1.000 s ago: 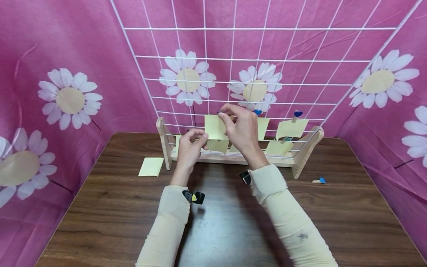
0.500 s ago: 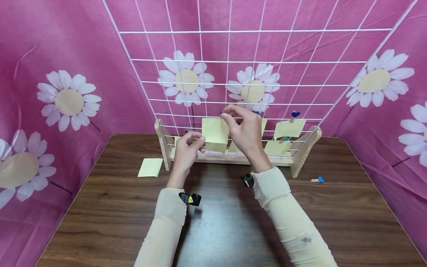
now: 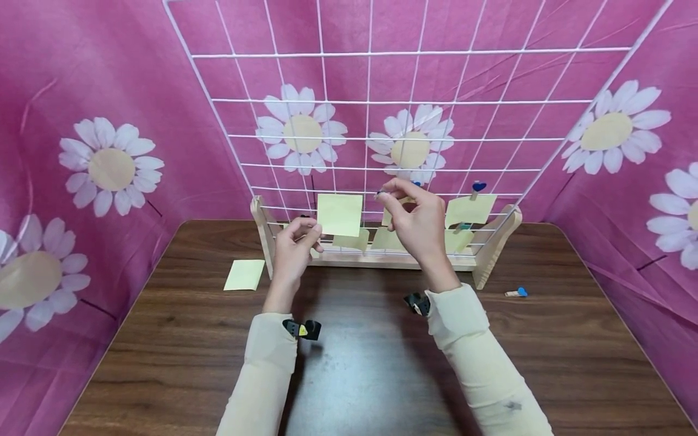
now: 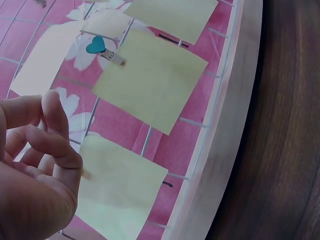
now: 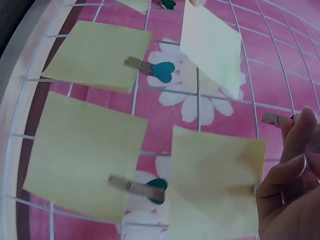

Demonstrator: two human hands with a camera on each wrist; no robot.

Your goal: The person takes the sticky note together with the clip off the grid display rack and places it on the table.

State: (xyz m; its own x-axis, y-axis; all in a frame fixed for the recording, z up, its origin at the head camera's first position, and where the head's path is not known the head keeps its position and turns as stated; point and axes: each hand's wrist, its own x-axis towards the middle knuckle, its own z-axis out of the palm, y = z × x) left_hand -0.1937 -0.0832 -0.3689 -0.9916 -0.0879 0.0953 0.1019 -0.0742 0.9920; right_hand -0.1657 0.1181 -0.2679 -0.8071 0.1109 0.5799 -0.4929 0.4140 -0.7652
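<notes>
My left hand (image 3: 291,251) pinches a yellow sticky note (image 3: 340,215) by its left edge, holding it up before the white wire grid (image 3: 368,102). In the right wrist view this note (image 5: 212,47) stands tilted near the wires. My right hand (image 3: 420,227) is to the right of the note and apart from it. Between thumb and fingertip it pinches a small wooden clothespin (image 5: 272,119), whose far end the fingers hide. Other yellow notes (image 4: 150,80) hang low on the grid, several held by clothespins with heart tops (image 5: 162,71).
The grid stands in wooden feet (image 3: 497,248) at the back of the brown table (image 3: 360,363). A yellow sticky note or pad (image 3: 243,275) lies at the left, and a blue-heart clothespin (image 3: 517,292) at the right. A pink flowered cloth (image 3: 180,151) hangs behind.
My right hand has drawn away from the held note to the right, keeping the clothespin. My left hand has shifted a little left with the note. The head view has also moved slightly.
</notes>
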